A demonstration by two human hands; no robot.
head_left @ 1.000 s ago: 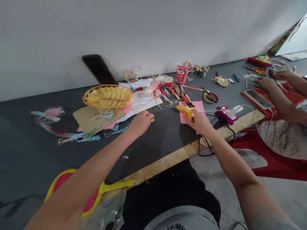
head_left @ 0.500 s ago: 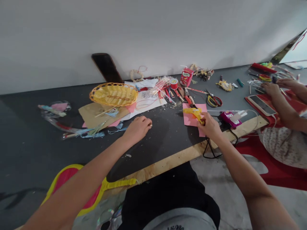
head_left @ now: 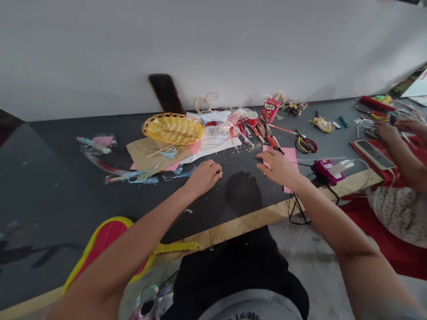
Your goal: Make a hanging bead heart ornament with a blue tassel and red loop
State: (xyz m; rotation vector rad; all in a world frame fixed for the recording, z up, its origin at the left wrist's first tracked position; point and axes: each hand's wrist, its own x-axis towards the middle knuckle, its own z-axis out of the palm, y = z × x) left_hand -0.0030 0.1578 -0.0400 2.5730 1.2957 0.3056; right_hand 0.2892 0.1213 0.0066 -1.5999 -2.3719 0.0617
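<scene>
My left hand (head_left: 204,178) rests low over the dark tabletop (head_left: 200,213), its fingers pinched on a small pale piece (head_left: 220,172) too tiny to identify. My right hand (head_left: 278,168) is spread over a pink sheet of paper (head_left: 289,155), fingers stretched to the left and nothing gripped. The yellow glue gun seen earlier is hidden, apparently beneath this hand. Just beyond the right hand lie red-handled pliers (head_left: 271,141). Scissors with yellow and red handles (head_left: 307,144) lie to its right.
A yellow woven basket (head_left: 173,129) sits on brown paper (head_left: 143,158), with blue tassels (head_left: 147,178) nearby. A phone (head_left: 166,93) leans on the wall. A purple power block (head_left: 328,171) with cables is near the front edge. Another person's hands (head_left: 388,133) work at the right.
My right hand has let go of the glue gun and its fingers have opened out over the pink paper. The left hand keeps its pinch. The view has shifted slightly left.
</scene>
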